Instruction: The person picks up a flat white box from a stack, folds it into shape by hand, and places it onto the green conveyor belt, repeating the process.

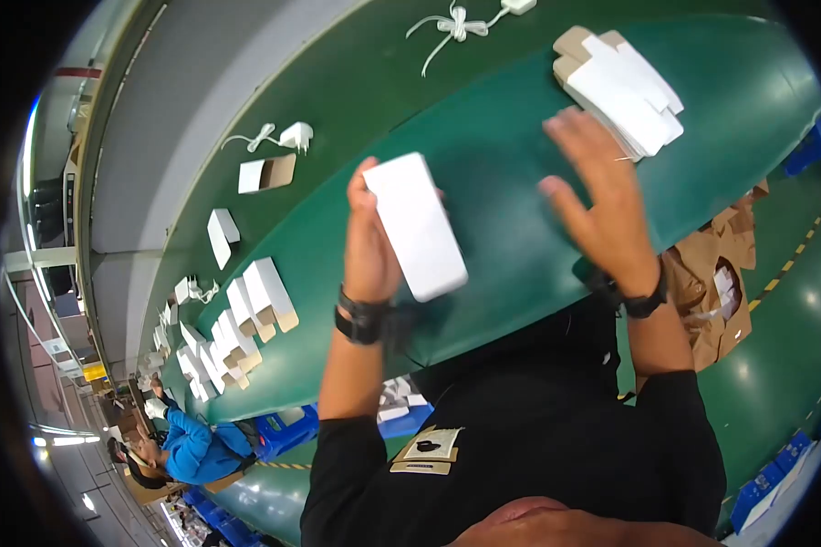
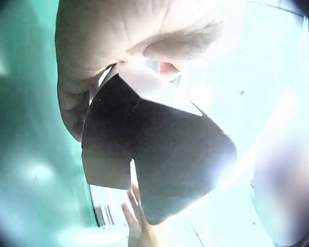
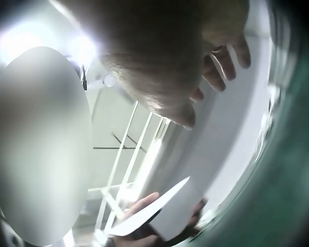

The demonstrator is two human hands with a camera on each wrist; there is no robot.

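A white box (image 1: 417, 226) is gripped by the left hand (image 1: 370, 246), thumb on one side and fingertips showing at the far edge. In the left wrist view the box (image 2: 170, 149) shows its dark open end with loose flaps, below the left palm (image 2: 129, 36). My right hand (image 1: 604, 205) is held over the green surface, fingers spread and holding nothing, just beside a stack of flattened white cartons (image 1: 620, 91). In the right wrist view the right hand's fingers (image 3: 221, 67) are apart, and the left hand with the box (image 3: 177, 211) appears lower down.
White boxes (image 1: 269, 290) stand in a row on the green table (image 1: 511, 246) at left. Adapters with cables (image 1: 296, 136) lie along the far strip. A person in blue (image 1: 196, 447) sits at lower left. Brown paper bags (image 1: 702, 301) and a blue stool (image 1: 287, 430) are below the edge.
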